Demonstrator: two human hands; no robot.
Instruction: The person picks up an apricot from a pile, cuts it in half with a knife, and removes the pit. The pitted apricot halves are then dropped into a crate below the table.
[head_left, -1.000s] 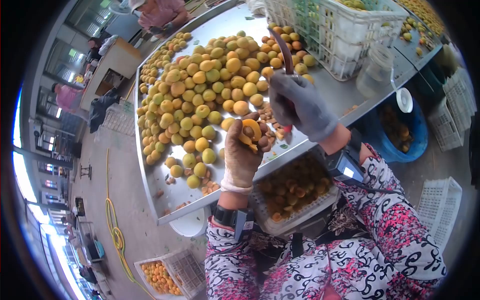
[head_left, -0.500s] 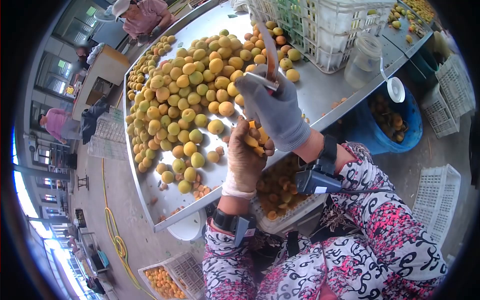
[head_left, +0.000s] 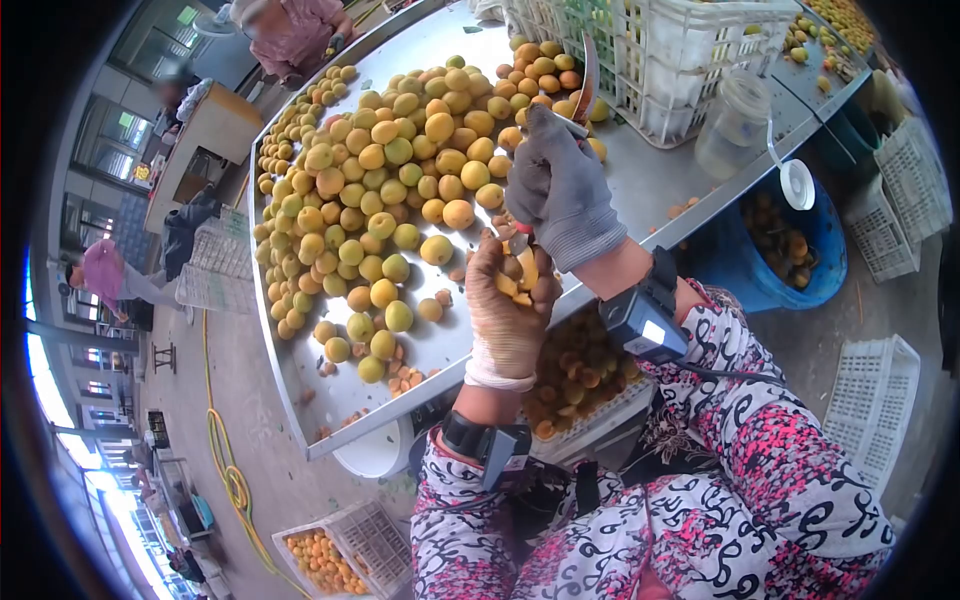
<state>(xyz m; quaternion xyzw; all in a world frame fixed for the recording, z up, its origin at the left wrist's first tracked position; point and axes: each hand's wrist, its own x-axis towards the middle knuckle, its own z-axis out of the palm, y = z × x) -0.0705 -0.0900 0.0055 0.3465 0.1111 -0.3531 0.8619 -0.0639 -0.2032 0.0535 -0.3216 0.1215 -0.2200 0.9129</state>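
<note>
My left hand (head_left: 510, 310), in a stained pale glove, is closed around a cut apricot (head_left: 520, 272) whose orange flesh shows between thumb and fingers. Just above it, my right hand (head_left: 568, 190) in a grey glove grips a knife (head_left: 588, 75). The curved blade points up and away, past the knuckles. A small red part (head_left: 522, 227) shows under the right fist, right at the cut fruit. Both hands are over the front edge of the metal table (head_left: 640, 190). Beyond them lies a big heap of whole apricots (head_left: 390, 170), yellow to green.
Small apricot pieces (head_left: 408, 380) lie by the table edge. A white crate (head_left: 665, 70) and a clear jar (head_left: 735, 125) stand at right. Below are a blue bucket (head_left: 800, 280) and a crate of fruit (head_left: 580, 400). A co-worker (head_left: 295, 35) is across the table.
Both hands have moved slightly right. My right hand has turned, so the blade stands further right, and the red part now meets the cut apricot. The co-worker across the table has shifted.
</note>
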